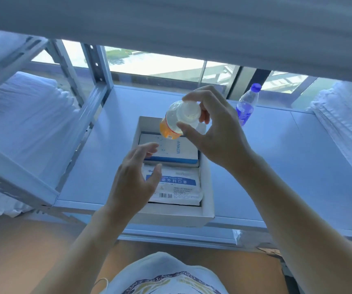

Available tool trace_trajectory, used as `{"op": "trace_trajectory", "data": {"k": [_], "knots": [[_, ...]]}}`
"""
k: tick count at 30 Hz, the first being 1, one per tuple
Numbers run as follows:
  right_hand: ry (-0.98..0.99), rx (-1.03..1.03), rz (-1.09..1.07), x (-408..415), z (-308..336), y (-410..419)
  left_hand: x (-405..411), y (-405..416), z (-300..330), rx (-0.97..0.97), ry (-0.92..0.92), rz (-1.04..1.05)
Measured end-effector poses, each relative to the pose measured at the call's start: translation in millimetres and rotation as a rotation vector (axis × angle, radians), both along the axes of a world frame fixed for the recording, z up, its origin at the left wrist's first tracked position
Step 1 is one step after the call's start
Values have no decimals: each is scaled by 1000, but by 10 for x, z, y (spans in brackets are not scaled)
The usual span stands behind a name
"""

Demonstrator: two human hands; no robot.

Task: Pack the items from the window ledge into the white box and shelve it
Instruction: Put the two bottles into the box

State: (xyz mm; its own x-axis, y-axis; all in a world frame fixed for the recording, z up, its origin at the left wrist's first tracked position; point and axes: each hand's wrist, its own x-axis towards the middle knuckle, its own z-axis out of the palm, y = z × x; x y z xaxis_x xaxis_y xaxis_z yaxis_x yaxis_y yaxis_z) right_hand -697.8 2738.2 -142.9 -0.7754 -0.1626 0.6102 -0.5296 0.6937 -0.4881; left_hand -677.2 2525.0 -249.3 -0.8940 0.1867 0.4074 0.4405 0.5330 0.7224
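Above the open white box (208,177) on the shelf, our right hand (217,132) pinches a clear bottle with an orange label (176,119) by its base, thumb and fingers curled round it. Our left hand (134,179) hovers over the box's near half, fingers spread and loosely bent, holding nothing. Inside the box lie an Anker carton (170,149) and a mask packet (177,185); a blue-capped bottle (247,102) stands beyond the box, to its right.

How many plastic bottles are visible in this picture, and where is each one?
2. The orange-label bottle is held by the right hand above the white box. The blue-cap bottle stands on the shelf near the window.
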Motion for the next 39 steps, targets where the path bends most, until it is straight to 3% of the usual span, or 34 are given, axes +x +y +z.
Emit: {"op": "trace_trajectory", "data": {"k": [4,16,26,34,39], "knots": [[-17,11,59,-14,-170,-152,-65,-64,130,37,22,0],[8,95,175,-69,-629,-524,-93,-336,-7,-157,44,80],[78,323,260,104,-1197,-550,31,-514,-166,-191,-72,-48],[-183,339,218,90,-1290,-543,30,-536,-208,-276,-163,-78],[-453,289,147,32,-1319,-513,26,-515,-204,-294,-196,-130]]}}
